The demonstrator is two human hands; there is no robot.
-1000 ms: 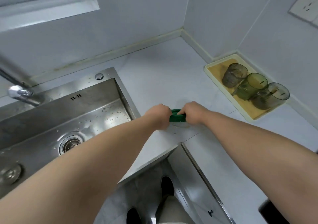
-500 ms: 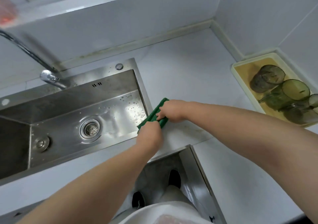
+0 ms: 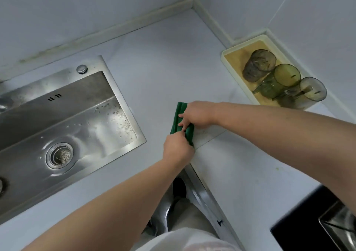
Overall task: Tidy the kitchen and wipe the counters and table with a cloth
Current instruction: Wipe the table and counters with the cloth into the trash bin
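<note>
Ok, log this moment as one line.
left hand: grips green cloth | right hand: holds green cloth | place: counter, beside sink

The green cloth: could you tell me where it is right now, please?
Head view, centre: the green cloth lies on the white counter, right of the steel sink, held by the left hand and right hand.

No text, label, brand, number or sign is legible on anything here.

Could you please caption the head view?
Left hand and right hand hold a green cloth on the white counter beside a steel sink.
</note>
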